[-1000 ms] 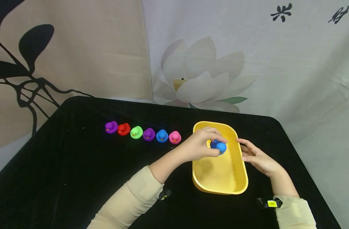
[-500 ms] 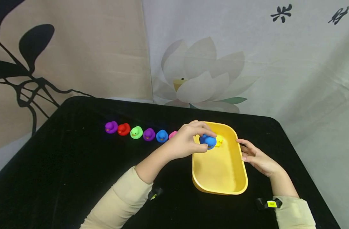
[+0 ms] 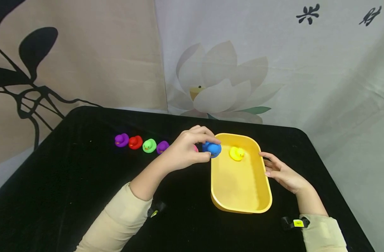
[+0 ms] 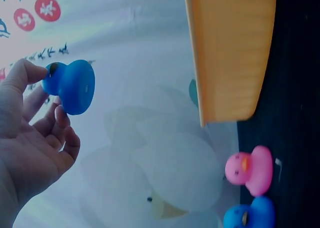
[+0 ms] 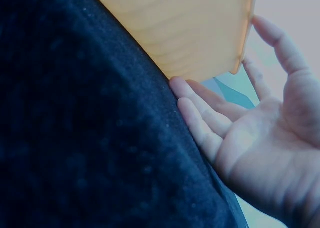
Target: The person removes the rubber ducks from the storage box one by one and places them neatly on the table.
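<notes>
My left hand (image 3: 182,150) pinches a blue rubber duck (image 3: 214,149) between thumb and fingers, raised by the left rim of the yellow bin (image 3: 240,189). In the left wrist view this duck (image 4: 77,87) hangs well above the table. A yellow rubber duck (image 3: 236,153) sits inside the bin, toward its far end. My right hand (image 3: 283,175) touches the bin's right side with loosely bent fingers; the right wrist view has the fingertips (image 5: 180,85) at the bin's wall and rim.
Left of the bin runs a row of rubber ducks: purple (image 3: 121,140), red (image 3: 135,142), green (image 3: 149,145) and another purple (image 3: 162,147). My left hand covers most of the row's right end, where the left wrist view has pink (image 4: 248,170) and blue (image 4: 250,214) ducks. Behind the black table hangs a printed curtain.
My left hand has moved left with the blue duck, from over the bin to its left rim. The yellow duck has come into full sight. My right hand stays on the bin.
</notes>
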{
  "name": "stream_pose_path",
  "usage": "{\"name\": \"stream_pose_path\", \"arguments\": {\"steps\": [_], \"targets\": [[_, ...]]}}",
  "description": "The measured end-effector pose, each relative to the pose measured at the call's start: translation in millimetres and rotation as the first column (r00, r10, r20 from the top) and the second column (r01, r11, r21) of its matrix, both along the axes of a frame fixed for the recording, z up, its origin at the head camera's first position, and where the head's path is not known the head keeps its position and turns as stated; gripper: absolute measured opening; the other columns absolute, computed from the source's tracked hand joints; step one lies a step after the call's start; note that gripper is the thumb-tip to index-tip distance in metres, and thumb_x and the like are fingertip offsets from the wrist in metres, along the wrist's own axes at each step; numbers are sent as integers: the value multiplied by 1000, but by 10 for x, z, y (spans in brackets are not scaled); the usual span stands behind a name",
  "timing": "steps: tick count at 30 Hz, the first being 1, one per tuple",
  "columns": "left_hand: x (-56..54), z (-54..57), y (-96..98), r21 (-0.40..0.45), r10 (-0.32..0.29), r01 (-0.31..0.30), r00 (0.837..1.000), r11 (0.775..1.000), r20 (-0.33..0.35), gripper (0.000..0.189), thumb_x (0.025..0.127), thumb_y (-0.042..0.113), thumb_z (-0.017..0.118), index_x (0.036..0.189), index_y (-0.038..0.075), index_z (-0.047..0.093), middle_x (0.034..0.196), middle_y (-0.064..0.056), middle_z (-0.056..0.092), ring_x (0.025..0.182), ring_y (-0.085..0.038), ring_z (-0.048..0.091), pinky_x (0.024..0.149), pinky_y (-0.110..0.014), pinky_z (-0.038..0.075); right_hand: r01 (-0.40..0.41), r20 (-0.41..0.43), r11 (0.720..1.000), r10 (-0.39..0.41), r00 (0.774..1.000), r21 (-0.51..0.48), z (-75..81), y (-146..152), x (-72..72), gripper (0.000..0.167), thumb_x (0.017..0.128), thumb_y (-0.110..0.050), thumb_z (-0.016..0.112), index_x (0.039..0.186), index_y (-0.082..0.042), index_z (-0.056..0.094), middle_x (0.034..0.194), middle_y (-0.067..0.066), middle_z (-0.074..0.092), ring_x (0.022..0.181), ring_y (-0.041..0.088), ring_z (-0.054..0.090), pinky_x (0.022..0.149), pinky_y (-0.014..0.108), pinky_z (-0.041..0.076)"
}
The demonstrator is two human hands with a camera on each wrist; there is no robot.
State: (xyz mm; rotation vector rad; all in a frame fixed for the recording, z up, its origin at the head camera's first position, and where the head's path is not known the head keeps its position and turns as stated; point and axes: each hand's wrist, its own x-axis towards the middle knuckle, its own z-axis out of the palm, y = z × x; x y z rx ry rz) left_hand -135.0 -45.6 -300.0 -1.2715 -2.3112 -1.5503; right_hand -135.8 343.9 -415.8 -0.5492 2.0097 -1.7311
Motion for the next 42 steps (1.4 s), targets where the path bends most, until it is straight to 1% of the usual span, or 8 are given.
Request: {"name": "stream_pose_path", "arguments": {"steps": [4, 9, 19, 23, 27, 30, 35, 42], "targets": [[-12, 7, -135, -4, 44, -44, 999, 999, 20, 27, 80, 2, 69, 107, 6, 72, 105, 1, 60, 100, -17, 49, 78, -31, 52, 5, -2, 1000, -5, 1000, 10, 6, -9, -6, 58, 97, -3, 52, 147, -10, 22, 139, 13, 43, 114, 25, 55, 95, 33, 44], [-36, -4, -293, -26, 101, -100, 994, 995, 36, 28, 80, 2, 69, 108, 8, 72, 107, 1, 60, 101, -18, 49, 75, -36, 54, 13, 1, 1000, -13, 1000, 17, 5, -12, -8, 58, 97, -3, 52, 147, -10, 23, 139, 14, 44, 113, 26, 55, 95, 33, 44], [-47, -12, -571, -36, 151, -150, 988, 988, 39, 30, 79, 0, 68, 108, 8, 72, 109, 0, 60, 100, -20, 50, 72, -36, 53, 31, 15, 999, -31, 999, 24, 3, -14, 8, 59, 97, -5, 53, 147, -12, 23, 139, 11, 45, 114, 24, 55, 95, 31, 44], [-47, -23, -677, -42, 173, -172, 984, 984, 39, 30, 80, -2, 68, 108, 7, 72, 110, -2, 60, 102, -21, 49, 73, -40, 54, 30, 10, 999, -30, 1000, 24, 5, -16, 10, 59, 97, -5, 53, 147, -12, 23, 139, 12, 44, 114, 24, 55, 95, 32, 44], [-57, -28, -781, -43, 198, -196, 979, 980, 42, 31, 80, -5, 67, 108, 6, 72, 110, -4, 60, 102, -22, 49, 78, -44, 50, 33, 7, 999, -33, 999, 26, 8, -17, 13, 58, 97, -5, 53, 147, -12, 24, 139, 12, 45, 113, 24, 55, 95, 32, 44], [-66, -23, -867, -33, 217, -215, 975, 976, 47, 32, 79, -6, 67, 108, 5, 72, 111, -4, 61, 100, -21, 50, 78, -47, 48, 29, 8, 999, -29, 1000, 22, 9, -15, 13, 58, 97, -4, 53, 147, -12, 24, 139, 12, 44, 113, 24, 55, 95, 32, 44], [-86, -8, -1016, -12, 255, -255, 966, 967, 34, 33, 78, -8, 67, 108, 4, 71, 110, -3, 60, 96, -20, 49, 78, -45, 45, 22, 9, 1000, -22, 1000, 16, 5, -10, -2, 59, 97, -3, 52, 147, -11, 23, 138, 12, 45, 113, 25, 56, 94, 32, 44], [-125, -6, -1177, -48, 306, -304, 951, 952, 35, 31, 81, -7, 65, 110, 3, 70, 115, -6, 58, 97, -20, 47, 79, -45, 41, 32, 12, 999, -33, 999, 30, 8, -16, 8, 59, 96, -4, 53, 147, -11, 23, 139, 14, 44, 113, 26, 56, 94, 33, 44]]}}
